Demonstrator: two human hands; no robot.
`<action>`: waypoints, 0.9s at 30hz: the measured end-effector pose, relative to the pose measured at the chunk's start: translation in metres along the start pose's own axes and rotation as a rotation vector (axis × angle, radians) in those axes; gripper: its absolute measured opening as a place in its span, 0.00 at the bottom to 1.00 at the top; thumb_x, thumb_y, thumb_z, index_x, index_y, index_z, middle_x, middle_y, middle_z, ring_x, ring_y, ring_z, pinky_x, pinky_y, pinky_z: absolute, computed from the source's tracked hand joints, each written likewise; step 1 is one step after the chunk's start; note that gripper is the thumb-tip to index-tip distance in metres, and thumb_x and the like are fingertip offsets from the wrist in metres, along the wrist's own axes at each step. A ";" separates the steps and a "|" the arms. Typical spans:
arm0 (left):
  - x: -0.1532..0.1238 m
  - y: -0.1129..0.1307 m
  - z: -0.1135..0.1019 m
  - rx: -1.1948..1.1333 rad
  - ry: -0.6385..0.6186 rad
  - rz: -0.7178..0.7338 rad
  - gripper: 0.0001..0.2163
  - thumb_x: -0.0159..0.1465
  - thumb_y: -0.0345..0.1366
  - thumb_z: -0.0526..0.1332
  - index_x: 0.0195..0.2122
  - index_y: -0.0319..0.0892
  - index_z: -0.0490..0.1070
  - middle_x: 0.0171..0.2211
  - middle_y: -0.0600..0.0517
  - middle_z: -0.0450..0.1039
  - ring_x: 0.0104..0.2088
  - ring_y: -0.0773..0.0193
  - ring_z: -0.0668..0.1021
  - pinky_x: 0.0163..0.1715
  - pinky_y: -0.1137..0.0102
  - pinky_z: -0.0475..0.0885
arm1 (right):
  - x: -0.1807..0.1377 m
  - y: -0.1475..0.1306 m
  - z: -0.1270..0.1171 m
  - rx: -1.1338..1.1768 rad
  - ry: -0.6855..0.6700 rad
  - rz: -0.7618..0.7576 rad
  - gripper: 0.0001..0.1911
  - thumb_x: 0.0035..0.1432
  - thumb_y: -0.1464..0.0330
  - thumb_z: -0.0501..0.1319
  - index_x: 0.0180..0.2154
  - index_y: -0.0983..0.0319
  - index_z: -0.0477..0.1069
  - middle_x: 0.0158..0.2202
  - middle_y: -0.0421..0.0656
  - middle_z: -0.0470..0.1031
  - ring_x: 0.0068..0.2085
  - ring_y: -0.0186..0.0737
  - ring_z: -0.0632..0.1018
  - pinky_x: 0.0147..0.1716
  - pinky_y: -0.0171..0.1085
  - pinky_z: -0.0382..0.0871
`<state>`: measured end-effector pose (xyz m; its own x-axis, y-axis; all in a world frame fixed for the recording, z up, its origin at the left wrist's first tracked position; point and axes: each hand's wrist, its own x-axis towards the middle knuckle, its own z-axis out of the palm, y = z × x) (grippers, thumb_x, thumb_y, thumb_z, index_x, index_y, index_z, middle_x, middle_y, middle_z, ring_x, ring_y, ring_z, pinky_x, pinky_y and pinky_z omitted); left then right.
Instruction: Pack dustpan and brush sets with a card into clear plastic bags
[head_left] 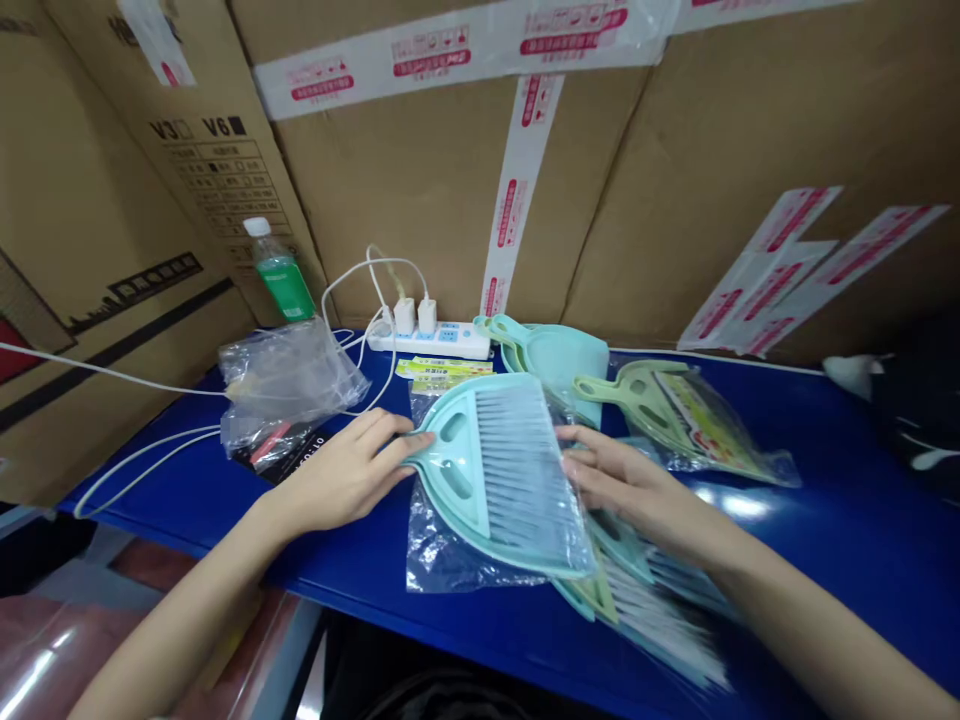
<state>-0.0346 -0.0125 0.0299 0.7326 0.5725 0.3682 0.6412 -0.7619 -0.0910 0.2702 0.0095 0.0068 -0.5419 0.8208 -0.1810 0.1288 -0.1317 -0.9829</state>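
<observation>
A light-blue dustpan (450, 520) lies tilted before me, with a matching hand brush (517, 470) nested on it, its pale bristles facing right. My left hand (360, 465) pinches the handle end of the pair. At the right edge, beside the bristles, the curled fingers of my right hand (615, 480) grip the dustpan's rim. Beneath the pair is a clear plastic bag (442, 562). More brushes (656, 620), with green and blue parts, lie under and near my right forearm, partly hidden. A green dustpan set (675, 420) in clear wrapping rests to the right.
Light-blue dustpans (570, 355) are stacked at the back by a white power strip (450, 340) with plugged-in chargers and cables. Crumpled clear plastic (292, 375) and a green-labelled bottle (281, 275) stand left. Large taped cardboard boxes (420, 180) wall off the back of the blue table (847, 560).
</observation>
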 end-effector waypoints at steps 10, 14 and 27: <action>0.023 0.021 0.006 0.076 0.070 0.263 0.15 0.71 0.26 0.49 0.56 0.41 0.68 0.54 0.48 0.74 0.57 0.61 0.72 0.61 0.61 0.67 | -0.006 0.012 -0.004 0.194 0.031 0.011 0.41 0.52 0.48 0.67 0.62 0.57 0.59 0.47 0.51 0.78 0.44 0.49 0.80 0.42 0.45 0.76; 0.007 0.013 -0.003 0.153 0.096 0.274 0.15 0.72 0.27 0.48 0.55 0.40 0.69 0.52 0.52 0.76 0.59 0.63 0.71 0.62 0.64 0.66 | -0.008 0.008 -0.007 0.136 0.053 0.010 0.42 0.52 0.47 0.66 0.63 0.57 0.58 0.47 0.52 0.78 0.44 0.51 0.80 0.42 0.46 0.76; -0.085 -0.072 -0.054 0.255 -0.063 -0.737 0.20 0.59 0.28 0.46 0.44 0.43 0.76 0.48 0.50 0.79 0.46 0.55 0.81 0.48 0.60 0.76 | -0.006 0.002 -0.006 0.085 0.180 -0.004 0.44 0.47 0.44 0.67 0.60 0.58 0.60 0.48 0.54 0.78 0.46 0.55 0.80 0.40 0.48 0.77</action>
<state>-0.1553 -0.0232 0.0550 0.1038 0.9259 0.3633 0.9944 -0.0895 -0.0561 0.2785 0.0076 0.0057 -0.3844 0.9063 -0.1756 0.0519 -0.1687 -0.9843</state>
